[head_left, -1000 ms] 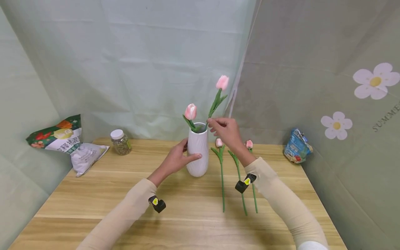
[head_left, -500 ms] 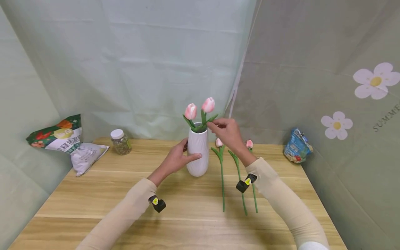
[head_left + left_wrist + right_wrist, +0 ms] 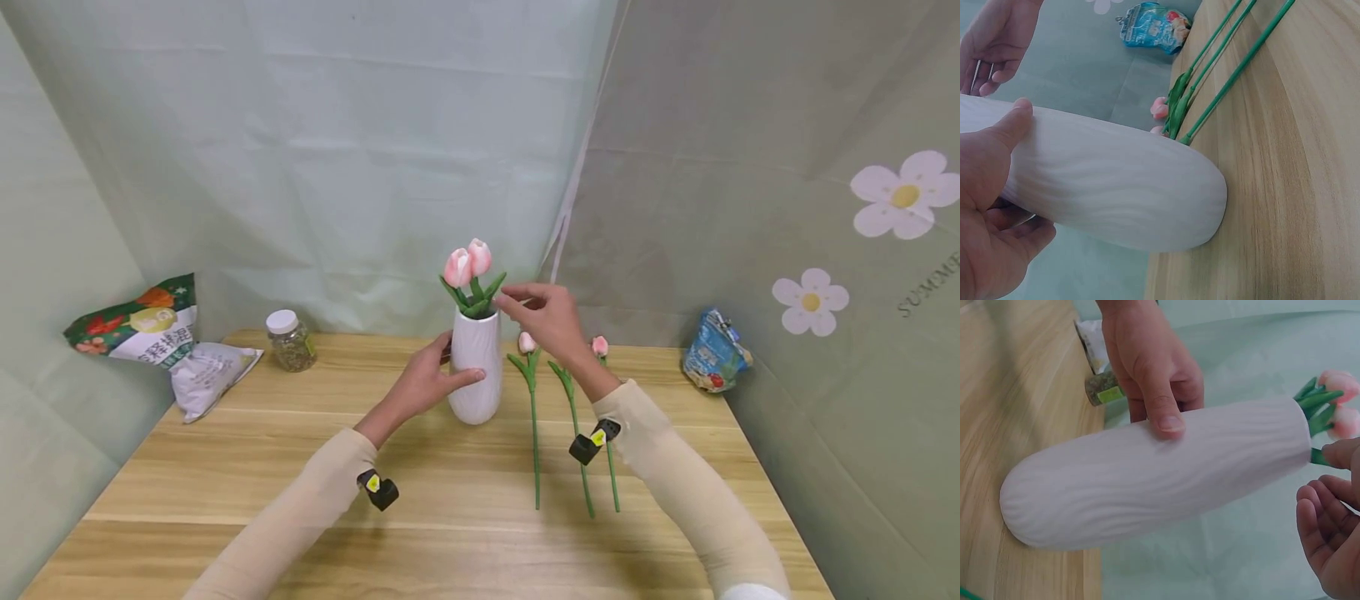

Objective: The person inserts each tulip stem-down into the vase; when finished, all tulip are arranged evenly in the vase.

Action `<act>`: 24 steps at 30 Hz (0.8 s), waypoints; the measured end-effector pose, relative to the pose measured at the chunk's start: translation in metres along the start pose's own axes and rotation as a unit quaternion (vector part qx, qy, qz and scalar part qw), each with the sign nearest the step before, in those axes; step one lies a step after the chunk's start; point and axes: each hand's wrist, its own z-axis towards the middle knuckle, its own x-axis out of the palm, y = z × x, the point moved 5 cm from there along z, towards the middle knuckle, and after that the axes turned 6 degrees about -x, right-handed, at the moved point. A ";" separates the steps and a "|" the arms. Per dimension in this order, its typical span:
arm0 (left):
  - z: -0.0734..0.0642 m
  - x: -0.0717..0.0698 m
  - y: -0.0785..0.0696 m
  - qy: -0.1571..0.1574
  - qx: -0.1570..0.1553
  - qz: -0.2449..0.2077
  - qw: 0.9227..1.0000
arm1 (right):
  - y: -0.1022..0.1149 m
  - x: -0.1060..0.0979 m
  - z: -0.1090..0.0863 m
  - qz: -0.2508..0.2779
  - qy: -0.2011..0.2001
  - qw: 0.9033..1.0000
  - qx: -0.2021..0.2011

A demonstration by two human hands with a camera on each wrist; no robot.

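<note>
A white ribbed vase (image 3: pixel 476 367) stands upright on the wooden table, and my left hand (image 3: pixel 420 382) grips its side with the thumb across the front. Two pink tulips rise from its mouth: a front tulip (image 3: pixel 458 268) and, just behind to the right, a second tulip (image 3: pixel 480 256). At the rim, my right hand (image 3: pixel 547 317) pinches a green leaf (image 3: pixel 1319 456) of the second tulip between thumb and forefinger, its other fingers loosely curled. The stems are hidden inside the vase. Right of it lie three more tulips, one with its stem (image 3: pixel 535 442) nearest the vase.
On the left, a printed bag (image 3: pixel 161 333) leans at the table's edge, beside a white-lidded jar (image 3: pixel 291 342) of dried bits. A blue packet (image 3: pixel 715 350) sits at the back right corner. Hanging cloth (image 3: pixel 337 167) encloses the table behind and at the sides.
The second tulip has gone down into the vase, its head dropping and shifting left beside the first. My right hand stays at the rim; my left hand and the vase have not moved.
</note>
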 end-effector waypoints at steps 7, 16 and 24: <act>0.001 0.001 -0.001 0.000 -0.008 0.003 1.000 | -0.006 -0.025 -0.017 0.015 -0.034 0.999 0.002; 0.001 -0.003 0.001 -0.008 -0.002 0.003 1.000 | -0.035 -0.055 -0.051 0.017 -0.051 0.998 0.032; 0.002 0.000 0.001 -0.007 0.005 0.001 1.000 | -0.076 -0.069 -0.084 -0.011 -0.067 0.994 0.080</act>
